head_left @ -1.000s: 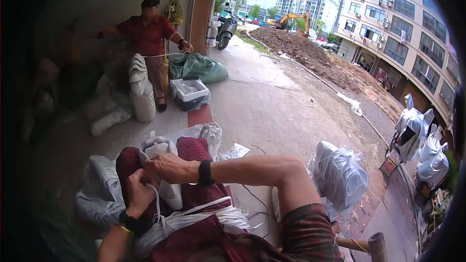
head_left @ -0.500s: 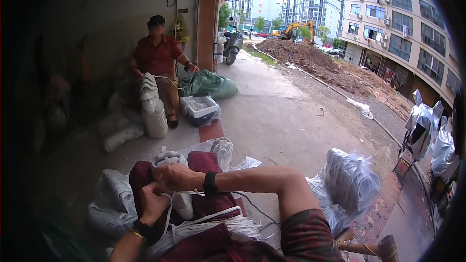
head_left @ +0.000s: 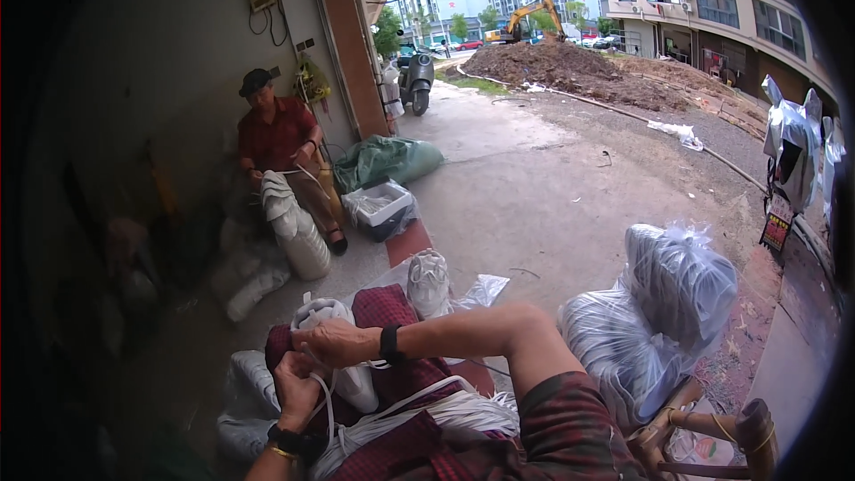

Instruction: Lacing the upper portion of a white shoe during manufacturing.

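Observation:
A white lace-up shoe rests on my lap over dark red checked cloth. My right hand reaches across its upper part, fingers closed on a white shoelace. Just below it, my left hand pinches the same white shoelace, whose loop hangs down past my wrist. A thick bundle of loose white laces lies across my lap. Beyond my knees stands another white shoe. My hands hide part of the shoe's eyelets.
Clear plastic bags of shoes stand right, by a wooden chair frame. Another bag lies left. Ahead, a seated person handles laces beside a stack of white shoe parts, a plastic-lined box and a green sack.
The view has turned, so the scene sits differently. Both my hands stay close together at the shoe with the lace. The seated person's hand has come in from the green sack toward their body.

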A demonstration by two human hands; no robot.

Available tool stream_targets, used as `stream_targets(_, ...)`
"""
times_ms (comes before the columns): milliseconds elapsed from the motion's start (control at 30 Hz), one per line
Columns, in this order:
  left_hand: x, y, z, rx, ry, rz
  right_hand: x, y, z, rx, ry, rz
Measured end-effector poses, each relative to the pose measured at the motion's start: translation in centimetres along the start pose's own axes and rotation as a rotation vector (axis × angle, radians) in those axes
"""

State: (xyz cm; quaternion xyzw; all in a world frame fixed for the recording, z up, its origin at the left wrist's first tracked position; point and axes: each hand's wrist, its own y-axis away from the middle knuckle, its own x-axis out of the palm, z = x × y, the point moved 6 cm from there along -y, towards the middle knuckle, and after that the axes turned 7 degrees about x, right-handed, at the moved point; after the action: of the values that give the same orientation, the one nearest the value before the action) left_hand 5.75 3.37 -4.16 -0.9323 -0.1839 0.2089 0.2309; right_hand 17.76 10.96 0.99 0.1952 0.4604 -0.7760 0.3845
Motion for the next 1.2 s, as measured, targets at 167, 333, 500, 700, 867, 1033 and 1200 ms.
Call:
stream_targets(167, 0.3, -0.6, -5.2, 0.03, -0.271, 0.087, -0.3, 0.0, 0.0, 0.082, 0.093, 0.047)
stream_targets(333, 0.1, -1.9, -5.7, 0.082, -0.353, 0.27, 1.1, 0.5, -0.7, -0.037, 0.046, 0.017)
stream_targets(500, 0.7, -1.7, -7.3, 0.286, -0.473, 0.44, 2.2, 1.2, 0.6, -0.187, 0.332, 0.075)
stream_targets(700, 0.8, -2.0, -6.1, 0.283, -0.481, 0.503, -8.9, 0.9, 0.8, 0.06, 0.693, 0.051)
stream_targets(867, 1.1, -3.9, -8.6, 0.431, -0.341, 0.184, -10.9, 3.5, 0.5, 0.037, 0.383, 0.16)
stream_targets(1033, 2.7, -5.0, -7.4, 0.487, -0.369, 0.262, -8.4, 5.6, 0.3, 0.15, 0.439, 0.334)
stream_targets(1200, 4.5, -5.6, -6.8, 0.39, -0.423, 0.432, -9.4, 5.1, 2.1, 0.044, 0.275, 0.095)
